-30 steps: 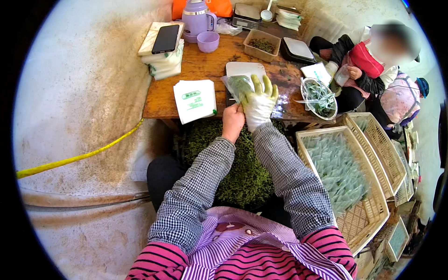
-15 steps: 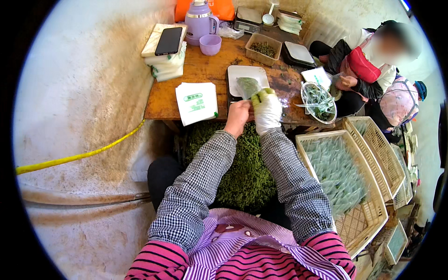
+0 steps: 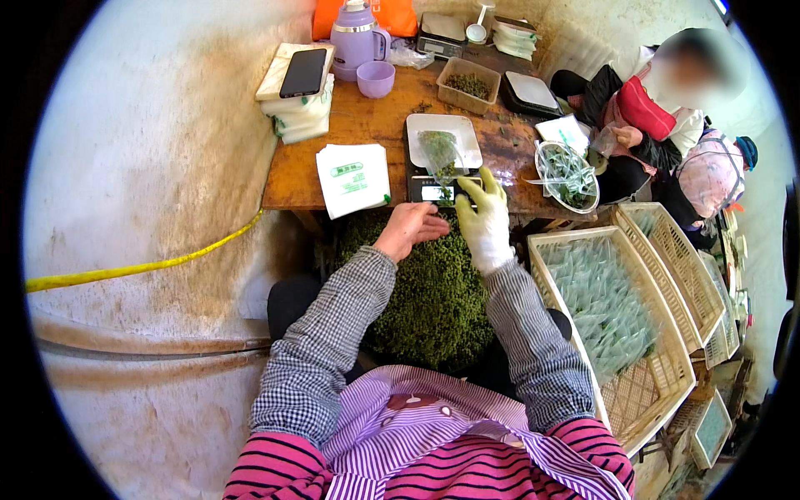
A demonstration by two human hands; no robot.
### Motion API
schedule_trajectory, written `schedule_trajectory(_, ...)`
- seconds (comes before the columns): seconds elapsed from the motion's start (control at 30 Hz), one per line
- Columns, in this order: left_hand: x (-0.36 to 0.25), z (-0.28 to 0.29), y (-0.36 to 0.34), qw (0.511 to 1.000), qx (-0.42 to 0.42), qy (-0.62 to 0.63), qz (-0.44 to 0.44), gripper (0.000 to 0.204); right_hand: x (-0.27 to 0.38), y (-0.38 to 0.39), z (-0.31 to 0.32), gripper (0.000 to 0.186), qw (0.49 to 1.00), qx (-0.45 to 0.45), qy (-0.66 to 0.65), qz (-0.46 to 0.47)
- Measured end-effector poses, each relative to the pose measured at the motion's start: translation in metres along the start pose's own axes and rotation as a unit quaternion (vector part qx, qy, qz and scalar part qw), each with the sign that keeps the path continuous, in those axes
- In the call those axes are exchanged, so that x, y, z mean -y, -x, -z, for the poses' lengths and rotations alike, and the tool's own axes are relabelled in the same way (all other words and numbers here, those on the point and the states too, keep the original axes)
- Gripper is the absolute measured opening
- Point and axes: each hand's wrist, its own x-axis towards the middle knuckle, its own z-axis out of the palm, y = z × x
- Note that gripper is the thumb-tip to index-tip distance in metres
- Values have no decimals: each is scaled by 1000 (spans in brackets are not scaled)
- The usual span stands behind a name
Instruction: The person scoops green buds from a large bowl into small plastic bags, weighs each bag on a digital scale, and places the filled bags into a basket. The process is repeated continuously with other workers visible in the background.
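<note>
A clear plastic bag of green dried plant bits [image 3: 439, 148] lies on the white pan of a digital scale [image 3: 467, 133]. Just below the scale's lit display is my left hand [image 3: 412, 230], bare, its fingers stretched out and holding nothing. My right hand [image 3: 486, 223], in a pale glove with yellow-green fingers, is spread at the scale's near right corner, by the bag's lower end. Whether a fingertip touches the bag I cannot tell. Beneath both hands a large heap of green plant bits [image 3: 429, 308] sits between my knees.
A stack of white printed packets [image 3: 353, 179] lies left of the scale. Behind are a phone [image 3: 303, 72], purple jug [image 3: 357, 42], bowl [image 3: 376, 79] and plastic tub [image 3: 469, 86]. At right stand a basket of packets [image 3: 568, 177], a crate of filled bags [image 3: 617, 400] and a seated person.
Both hands have let go of the bag, drawn toward me and moved apart, with the fingers opening. The bag now rests on the scale, and its display has come into view.
</note>
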Motion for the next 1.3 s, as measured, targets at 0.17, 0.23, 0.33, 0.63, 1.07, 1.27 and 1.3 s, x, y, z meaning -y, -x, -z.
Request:
schedule_trajectory(0.17,11,14,42,988,26,-154,15,40,-10,80,13,36,976,182,87,-80)
schedule_trajectory(0.23,15,17,48,976,45,-214,9,34,-26,105,2,38,963,217,150,-52)
schedule_trajectory(0.33,24,24,55,976,22,-217,-32,28,-20,102,-3,36,947,274,165,-33)
schedule_trajectory(0.63,21,29,54,968,19,-242,-57,28,-19,20,-45,45,992,-78,74,-65)
schedule_trajectory(1.07,30,24,42,955,49,-264,-123,27,-5,-43,-43,23,958,-102,238,125)
schedule_trajectory(1.27,18,19,47,955,58,-261,-126,28,-19,-55,-58,34,974,-54,214,51)
schedule_trajectory(1.3,18,21,48,952,56,-272,-130,28,-16,-50,-57,36,979,-56,189,43)
